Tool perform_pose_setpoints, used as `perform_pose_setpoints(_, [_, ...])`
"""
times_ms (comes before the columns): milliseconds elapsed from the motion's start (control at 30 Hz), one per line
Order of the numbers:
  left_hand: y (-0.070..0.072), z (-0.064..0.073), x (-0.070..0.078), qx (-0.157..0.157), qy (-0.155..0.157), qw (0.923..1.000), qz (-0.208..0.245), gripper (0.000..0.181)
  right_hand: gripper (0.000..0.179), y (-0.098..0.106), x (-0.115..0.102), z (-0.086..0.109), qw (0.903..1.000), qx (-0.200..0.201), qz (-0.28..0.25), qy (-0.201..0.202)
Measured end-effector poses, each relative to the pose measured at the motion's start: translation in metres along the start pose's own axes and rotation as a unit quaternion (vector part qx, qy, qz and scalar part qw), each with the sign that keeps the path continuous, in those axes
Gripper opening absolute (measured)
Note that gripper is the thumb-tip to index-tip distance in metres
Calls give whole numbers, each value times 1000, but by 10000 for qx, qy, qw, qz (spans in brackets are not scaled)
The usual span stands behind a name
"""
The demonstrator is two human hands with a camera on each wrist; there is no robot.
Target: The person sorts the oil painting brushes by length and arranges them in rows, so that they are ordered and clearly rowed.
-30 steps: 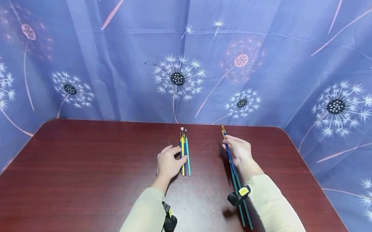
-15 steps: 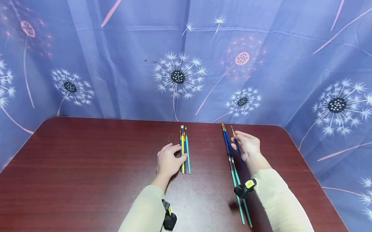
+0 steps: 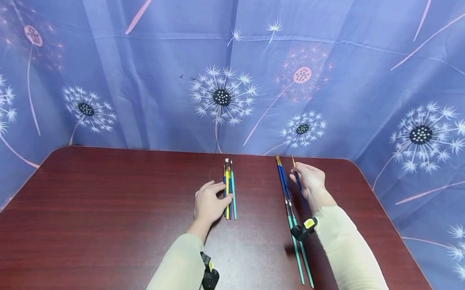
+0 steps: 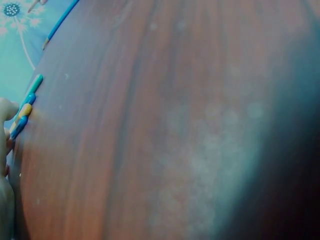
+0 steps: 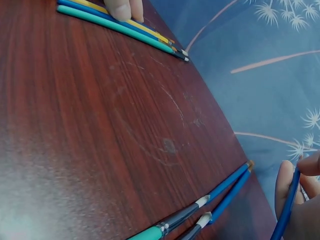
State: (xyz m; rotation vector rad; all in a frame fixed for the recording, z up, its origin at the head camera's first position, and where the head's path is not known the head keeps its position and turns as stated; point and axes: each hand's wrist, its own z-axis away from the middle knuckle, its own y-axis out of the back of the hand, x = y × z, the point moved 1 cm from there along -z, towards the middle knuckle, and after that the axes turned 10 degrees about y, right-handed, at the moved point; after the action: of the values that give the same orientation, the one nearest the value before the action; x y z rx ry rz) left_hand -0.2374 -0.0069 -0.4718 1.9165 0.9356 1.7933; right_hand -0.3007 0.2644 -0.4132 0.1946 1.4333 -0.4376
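Note:
In the head view my left hand [image 3: 210, 203] holds a small bundle of paintbrushes on the table, thumb and fingers about it. The bundle has a yellow paintbrush [image 3: 227, 182], a teal paintbrush [image 3: 233, 196] and blue ones, bristles towards the far edge. My right hand [image 3: 311, 178] pinches a thin blue paintbrush [image 5: 287, 207], its fine tip [image 3: 293, 160] pointing away from me. Just left of that hand lie two blue paintbrushes [image 3: 282, 178], side by side. Two long teal paintbrushes [image 3: 302, 259] run from their lower ends towards me, partly under the right wrist camera.
The dark red-brown wooden table [image 3: 104, 207] has rounded far corners. A blue curtain [image 3: 158, 86] with dandelion prints hangs along its far edge and right side. Small black cameras [image 3: 210, 278] are strapped to both wrists.
My right hand has moved right, away from the two blue paintbrushes, with the thin blue paintbrush between its fingers. The left hand has stayed at the bundle.

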Motion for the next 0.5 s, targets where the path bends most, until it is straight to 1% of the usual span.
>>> perform_pose_setpoints(133, [0,-1,-1,13,13,10000,-2,38,38,-4,1,-7,10000,79,-1,38])
perform_pose_setpoints(333, [0,-2,-1,-40,58,10000,-48,38,21,-9,1,-17,9999,87,-110,97])
perform_pose_setpoints(500, [-1,-1,0,-40,67,10000,28,37,20,-11,3,-22,9999,126,-67,19])
